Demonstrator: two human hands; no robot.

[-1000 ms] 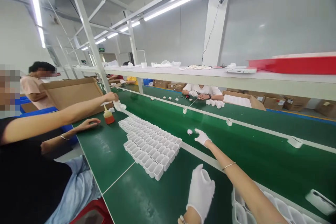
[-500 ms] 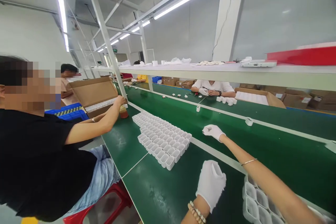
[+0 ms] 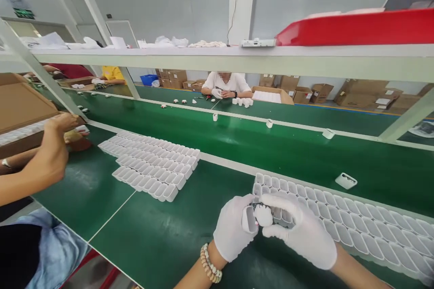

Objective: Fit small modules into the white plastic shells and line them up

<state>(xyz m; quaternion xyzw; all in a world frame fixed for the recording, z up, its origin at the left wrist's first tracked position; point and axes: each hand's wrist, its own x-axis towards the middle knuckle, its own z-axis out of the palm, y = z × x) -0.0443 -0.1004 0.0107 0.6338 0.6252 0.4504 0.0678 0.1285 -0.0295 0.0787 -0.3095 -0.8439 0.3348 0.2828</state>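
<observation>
My left hand [image 3: 233, 228], in a white glove, is closed around a small white open-topped plastic cup [image 3: 250, 220], whose opening is tilted towards my other hand. My right hand [image 3: 301, 232], also gloved, pinches a small rounded white part [image 3: 263, 215] with a dark strip at its top edge. The two pieces meet or nearly meet; I cannot tell if the part enters the cup. Behind and beside my right hand stand rows of similar white cups [image 3: 356, 239]. Another block of white cups [image 3: 152, 162] stands left of my hands on the green table [image 3: 111, 239].
A green conveyor belt [image 3: 237, 137] runs beyond the table, carrying a white shell [image 3: 346, 180] and other small pieces. A shelf [image 3: 210, 61] crosses above it. At left, a co-worker's arm [image 3: 44, 162] reaches beside a cardboard box [image 3: 23, 99]. Another person [image 3: 227, 83] works opposite.
My view has swung right and down. My right hand has come back from over the belt, and both hands are now together, with the rounded white part facing the cup.
</observation>
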